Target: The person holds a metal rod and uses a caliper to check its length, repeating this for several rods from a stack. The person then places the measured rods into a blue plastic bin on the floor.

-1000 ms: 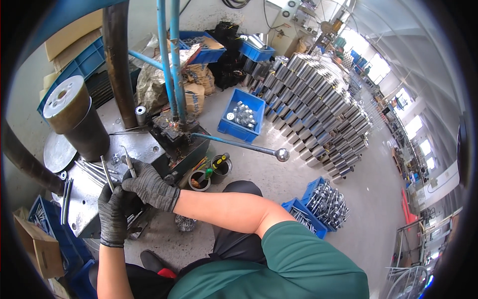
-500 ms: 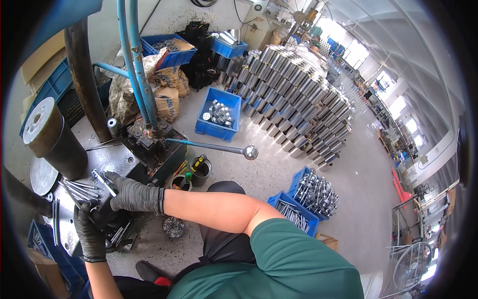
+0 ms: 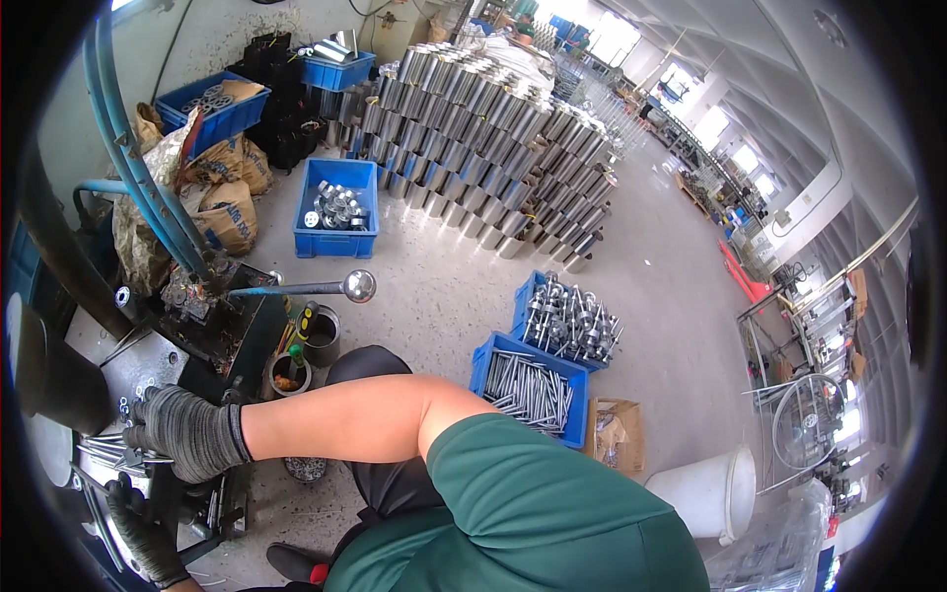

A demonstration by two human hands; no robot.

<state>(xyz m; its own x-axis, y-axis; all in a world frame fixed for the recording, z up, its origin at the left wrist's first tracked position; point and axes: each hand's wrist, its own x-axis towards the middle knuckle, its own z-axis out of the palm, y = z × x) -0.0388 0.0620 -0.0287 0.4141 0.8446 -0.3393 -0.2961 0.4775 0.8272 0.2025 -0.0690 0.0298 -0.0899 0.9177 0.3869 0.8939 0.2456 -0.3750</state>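
My right hand point(image 3: 192, 434), in a grey ribbed work glove, reaches over the steel plate point(image 3: 148, 367) of a press. Its fingers are curled down beside a few small metal rings point(image 3: 124, 406); what is in them is hidden. A bundle of thin metal rods point(image 3: 110, 452) lies on the plate just below that hand. Lower down, my left hand point(image 3: 143, 533), also gloved, has its fingers closed around the end of a slanting metal rod point(image 3: 89, 480). More rods point(image 3: 215, 501) lie between the two hands at the plate's near side.
A ball-ended lever point(image 3: 359, 285) sticks out from the press. Metal cans with tools point(image 3: 289, 375) stand on the floor beside it. Blue crates hold loose rods point(image 3: 529, 391), rods with fitted parts point(image 3: 572, 318) and round parts point(image 3: 338, 209). Stacked steel cylinders point(image 3: 483, 148) stand beyond.
The view has swung right, so the press sits further left. My right hand has come away from the light metal piece at its fingertips and curled over by the rings. My left hand stays near the rods.
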